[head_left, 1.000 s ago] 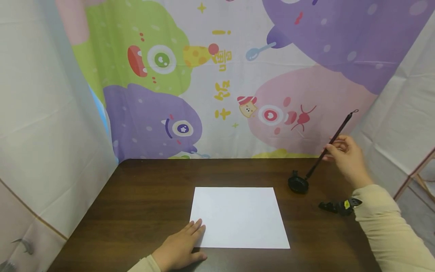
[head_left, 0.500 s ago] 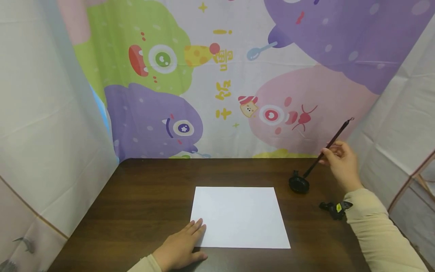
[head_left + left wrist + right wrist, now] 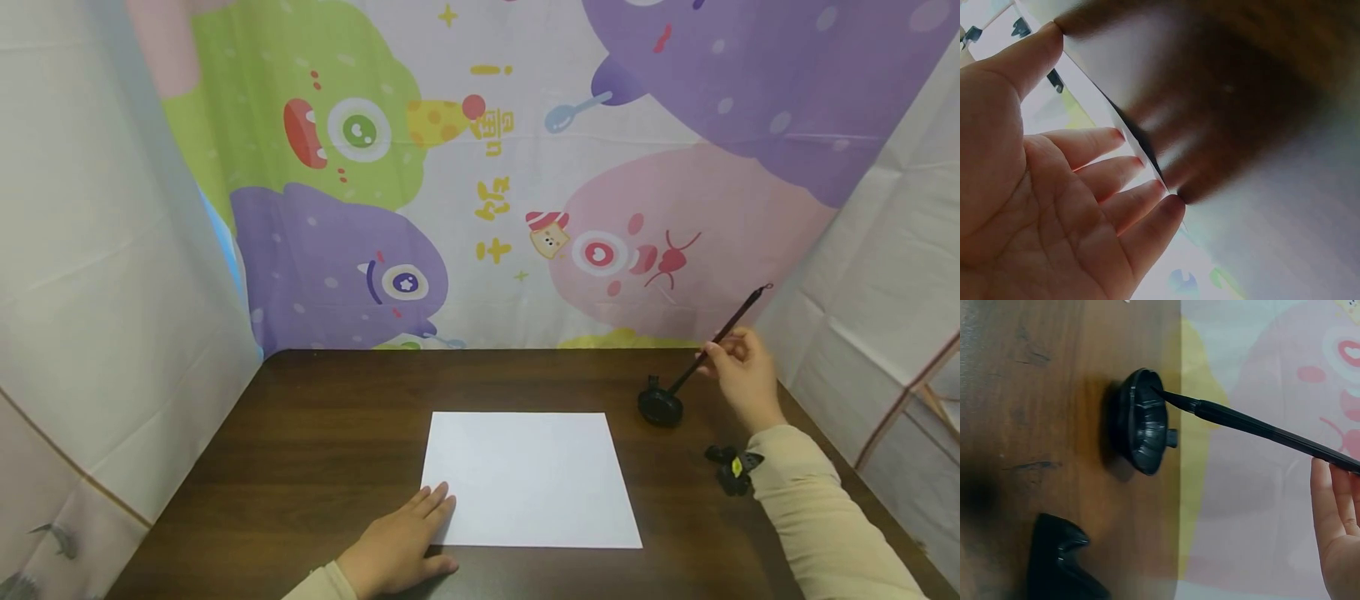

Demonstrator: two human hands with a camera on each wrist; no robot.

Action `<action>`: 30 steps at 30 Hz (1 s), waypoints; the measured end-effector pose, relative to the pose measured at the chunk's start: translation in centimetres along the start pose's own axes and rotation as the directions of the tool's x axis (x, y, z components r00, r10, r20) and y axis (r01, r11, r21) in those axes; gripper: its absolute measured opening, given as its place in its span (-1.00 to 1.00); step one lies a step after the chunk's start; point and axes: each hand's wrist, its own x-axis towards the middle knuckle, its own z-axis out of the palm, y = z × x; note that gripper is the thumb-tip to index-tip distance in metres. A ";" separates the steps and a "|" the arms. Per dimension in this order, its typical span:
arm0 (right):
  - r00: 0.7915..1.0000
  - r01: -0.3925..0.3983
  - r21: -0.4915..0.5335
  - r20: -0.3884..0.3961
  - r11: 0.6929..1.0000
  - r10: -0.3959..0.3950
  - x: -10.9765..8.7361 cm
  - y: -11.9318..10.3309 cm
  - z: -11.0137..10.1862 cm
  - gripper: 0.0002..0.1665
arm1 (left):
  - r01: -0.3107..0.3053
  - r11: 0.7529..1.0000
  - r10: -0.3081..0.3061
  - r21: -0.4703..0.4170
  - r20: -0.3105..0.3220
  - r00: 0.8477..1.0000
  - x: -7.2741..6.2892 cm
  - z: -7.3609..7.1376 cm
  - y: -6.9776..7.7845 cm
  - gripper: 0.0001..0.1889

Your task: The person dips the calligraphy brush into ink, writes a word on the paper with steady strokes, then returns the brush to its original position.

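Note:
My right hand [image 3: 747, 379] pinches a dark writing brush [image 3: 738, 314] partway along its handle. The brush slants down to the left, its hanging loop at the top. In the right wrist view its black, pointed bristles [image 3: 1175, 399] reach inside the rim of a small black fluted dish [image 3: 1121, 425]. My left hand [image 3: 397, 542] rests with fingers extended on the left edge of a blank white sheet of paper [image 3: 532, 479]. From the left wrist view, the palm [image 3: 1066, 200] and spread fingers show against the paper's edge.
A small black object [image 3: 722, 454] lies on the dark wooden table [image 3: 300, 467] beside my right sleeve, partly covered by a yellow-marked device at the wrist. A cartoon-printed curtain [image 3: 517, 317] hangs behind the table, with pale fabric walls [image 3: 112, 250] at the sides.
My right hand has moved down and left, lowering the brush's upper end while its bristles stay at the dish. The left hand and paper have kept their places.

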 end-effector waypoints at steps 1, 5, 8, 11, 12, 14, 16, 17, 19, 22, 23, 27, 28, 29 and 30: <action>1.000 -0.007 -0.004 -0.002 1.000 0.007 -0.1 0.2 0.0 -0.77 | 0.000 1.000 0.000 0.001 0.000 1.000 0.0 0.0 0.0 -0.16; 0.999 -0.042 0.004 -0.003 0.999 0.042 -0.4 0.7 0.0 -0.77 | 0.001 1.000 -0.001 0.002 -0.001 1.000 0.1 0.1 0.0 -0.16; 0.998 -0.058 -0.011 -0.005 0.998 0.058 -0.7 0.9 -0.1 -0.79 | 0.001 1.000 -0.001 0.000 -0.001 1.000 0.1 0.1 0.0 -0.16; 0.998 -0.066 -0.025 -0.013 0.998 0.065 -0.9 1.1 -0.1 -0.82 | 0.001 1.000 -0.001 -0.003 -0.003 1.000 0.0 0.1 0.1 -0.16; 0.998 -0.068 -0.026 -0.017 0.997 0.068 -0.9 1.1 -0.2 -0.83 | 0.002 1.000 -0.002 -0.004 -0.003 1.000 0.0 0.1 0.1 -0.16; 0.997 -0.071 -0.030 -0.023 0.997 0.071 -1.0 1.2 -0.2 -0.84 | 0.005 1.000 -0.005 -0.003 -0.003 1.000 0.1 0.1 0.1 -0.16; 0.997 -0.073 -0.041 -0.027 0.996 0.072 -1.0 1.3 -0.3 -0.85 | 0.007 1.000 -0.007 -0.003 -0.002 1.000 0.1 0.1 0.1 -0.16; 0.997 -0.075 -0.046 -0.030 0.996 0.074 -1.0 1.4 -0.3 -0.85 | 0.009 1.000 -0.009 -0.004 0.000 1.000 0.1 0.1 0.1 -0.16; 0.996 -0.080 -0.046 -0.034 0.996 0.079 -0.9 1.5 -0.4 -0.85 | 0.010 1.000 -0.010 -0.006 0.003 1.000 0.1 0.0 0.1 -0.16; 0.996 -0.086 -0.030 -0.042 0.996 0.085 -0.9 1.6 -0.6 -0.83 | 0.009 1.000 -0.009 -0.008 0.005 1.000 0.0 0.0 0.1 -0.16; 0.995 -0.088 -0.024 -0.045 0.996 0.087 -0.8 1.6 -0.6 -0.81 | 0.007 1.000 -0.007 -0.008 0.004 1.000 0.0 0.0 0.1 -0.16; 0.995 -0.089 -0.030 -0.056 0.996 0.088 -0.7 1.6 -0.8 -0.79 | 0.002 1.000 -0.002 -0.006 -0.002 1.000 0.0 -0.1 0.1 -0.15; 0.994 -0.090 -0.037 -0.058 0.995 0.088 -0.7 1.5 -0.9 -0.78 | 0.002 1.000 -0.002 -0.006 -0.002 1.000 0.0 -0.1 0.1 -0.15; 0.994 -0.090 -0.046 -0.061 0.995 0.087 -0.6 1.5 -1.0 -0.78 | 0.003 1.000 -0.003 -0.005 -0.002 1.000 0.0 0.0 0.1 -0.15; 0.994 -0.089 -0.060 -0.063 0.994 0.085 -0.6 1.5 -1.0 -0.78 | 0.005 1.000 -0.005 -0.005 -0.001 1.000 0.0 0.0 0.1 -0.15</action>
